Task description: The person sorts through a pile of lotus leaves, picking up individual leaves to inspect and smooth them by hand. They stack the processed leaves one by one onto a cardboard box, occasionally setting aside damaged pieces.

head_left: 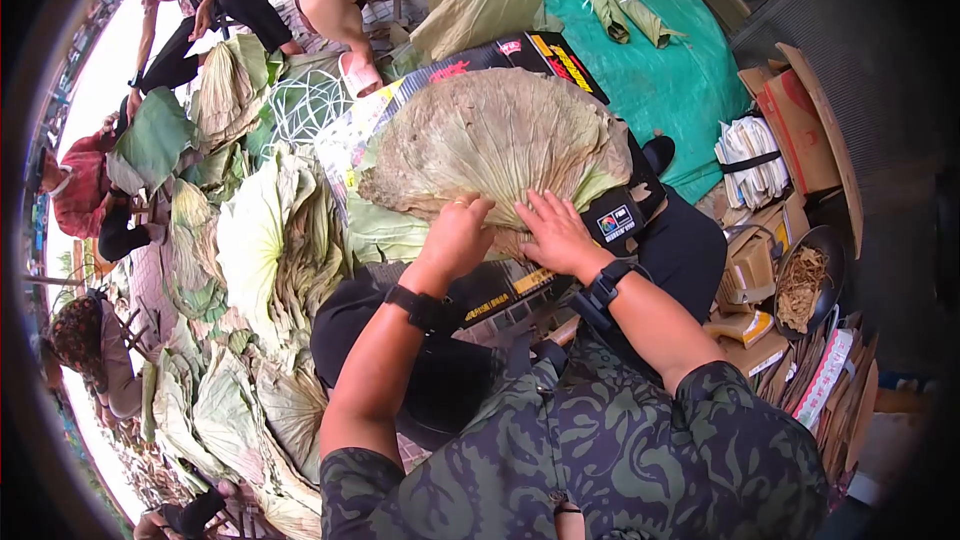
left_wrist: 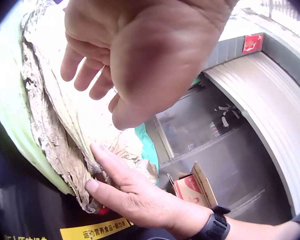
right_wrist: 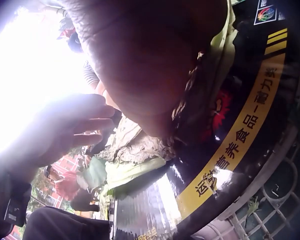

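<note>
The dried lotus leaf (head_left: 490,130) lies fanned out on the black printed cardboard (head_left: 575,55), its ribs gathering toward 6 o'clock, near both hands. The left hand (head_left: 460,235), by the 7 o'clock edge, has loosely bent, relaxed fingers and grips nothing visible; the right hand (head_left: 562,237), at 5 o'clock, is open, fingers spread, resting on the leaf with the thumb apart.

The brown, crinkled blade looks brittle, so flat, light pressure should suit it better than pinching or tugging. Working outward along the ribs, from 6 o'clock toward 12, would probably flatten creases with least tearing. The right hand could steady the gathered base while the left eases folds at 9 o'clock, where the rim looks ragged. The paler leaf (head_left: 385,235) under it at 8 o'clock is best kept from sliding.

Whether the left fingertips touch the leaf is hard to tell. The count of layers is hidden, glare washes out much of the right wrist view, and the near palm there is dark and blurred.
</note>
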`<state>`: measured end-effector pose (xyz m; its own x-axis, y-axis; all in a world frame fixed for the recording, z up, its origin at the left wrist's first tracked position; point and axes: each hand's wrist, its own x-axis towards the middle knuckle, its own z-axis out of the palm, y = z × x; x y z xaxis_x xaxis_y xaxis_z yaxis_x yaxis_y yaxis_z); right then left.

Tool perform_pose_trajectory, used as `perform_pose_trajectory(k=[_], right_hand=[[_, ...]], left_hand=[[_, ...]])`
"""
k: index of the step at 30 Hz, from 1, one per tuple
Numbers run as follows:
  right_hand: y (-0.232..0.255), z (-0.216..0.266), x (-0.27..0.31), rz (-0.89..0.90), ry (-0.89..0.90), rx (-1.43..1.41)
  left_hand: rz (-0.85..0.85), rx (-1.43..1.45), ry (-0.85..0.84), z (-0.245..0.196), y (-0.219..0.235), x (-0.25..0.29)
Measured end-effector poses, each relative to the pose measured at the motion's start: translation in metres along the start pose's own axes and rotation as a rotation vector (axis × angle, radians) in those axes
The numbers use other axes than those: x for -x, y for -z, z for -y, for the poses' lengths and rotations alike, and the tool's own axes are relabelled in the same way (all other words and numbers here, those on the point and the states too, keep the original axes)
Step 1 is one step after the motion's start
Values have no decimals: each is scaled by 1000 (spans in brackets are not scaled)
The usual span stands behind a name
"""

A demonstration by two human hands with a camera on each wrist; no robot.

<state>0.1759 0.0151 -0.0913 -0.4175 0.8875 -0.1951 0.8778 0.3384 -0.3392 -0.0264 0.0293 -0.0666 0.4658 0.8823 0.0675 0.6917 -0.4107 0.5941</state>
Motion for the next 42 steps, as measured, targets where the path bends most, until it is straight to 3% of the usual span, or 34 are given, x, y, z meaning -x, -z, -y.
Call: perform_pose_trajectory(k=[4,7,9,22,24,26,28,30,32,36,38,42], right_hand=[[0,0,0,25,-3,10],[0,0,0,47,-17,10],[0,1,0,53,-20,33],[10,-6,-9,44,41,103],[31,-12,-26,-17,30,-199],[65,-8,-48,-411,-1,-169],[115,13,-73,-656,30,-85],[153,31,-100,-797,168,108],[178,57,-121,-819,244,302],[193,87,-182,-701,274,525],[196,96,-211,-407,-2,479],[170,68,-248,-298,-44,586]], left_hand=[[-4,161,81,20,-12,-1],[-13,116,12,33,-22,-2],[122,103,55,22,-9,-5],[78,40,-4,15,-13,3],[65,32,-12,14,-8,5],[120,38,69,13,4,5],[107,45,84,15,7,5],[95,55,97,16,10,2],[146,47,98,13,12,-1],[76,16,44,4,18,-3],[89,38,36,1,23,-5],[140,39,84,1,34,-4]])
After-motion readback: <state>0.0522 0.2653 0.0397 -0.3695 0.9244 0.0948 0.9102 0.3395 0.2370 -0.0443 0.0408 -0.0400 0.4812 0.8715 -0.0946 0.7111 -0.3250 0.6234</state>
